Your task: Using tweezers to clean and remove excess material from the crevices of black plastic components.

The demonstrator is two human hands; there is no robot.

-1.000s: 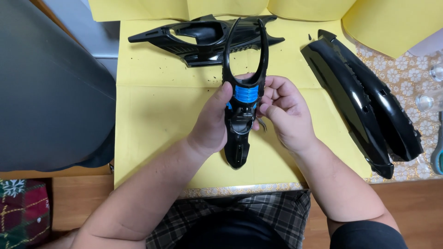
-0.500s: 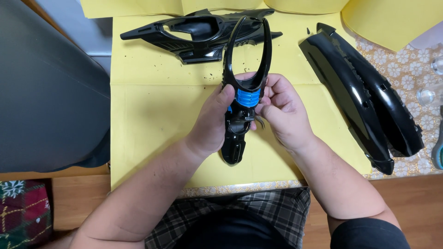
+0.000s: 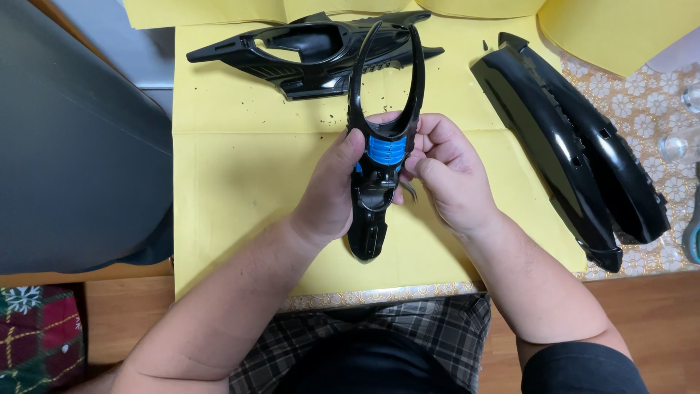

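Observation:
I hold a glossy black plastic part (image 3: 379, 182) with two long prongs pointing away from me and a blue ribbed insert (image 3: 386, 150) at its middle. My left hand (image 3: 328, 197) grips its left side, thumb pressed near the blue insert. My right hand (image 3: 448, 179) wraps the right side, its fingers curled at the part's middle beside a small metal clip (image 3: 410, 190). The part hangs just above a yellow paper sheet (image 3: 240, 190).
A black openwork plastic frame (image 3: 306, 51) lies at the far edge of the sheet. Two long glossy black covers (image 3: 576, 153) rest to the right on a patterned tablecloth (image 3: 656, 109). A dark grey bulky object (image 3: 65, 160) fills the left.
Both hands and the part stay in nearly the same place. My right fingers have shifted slightly at the part's middle.

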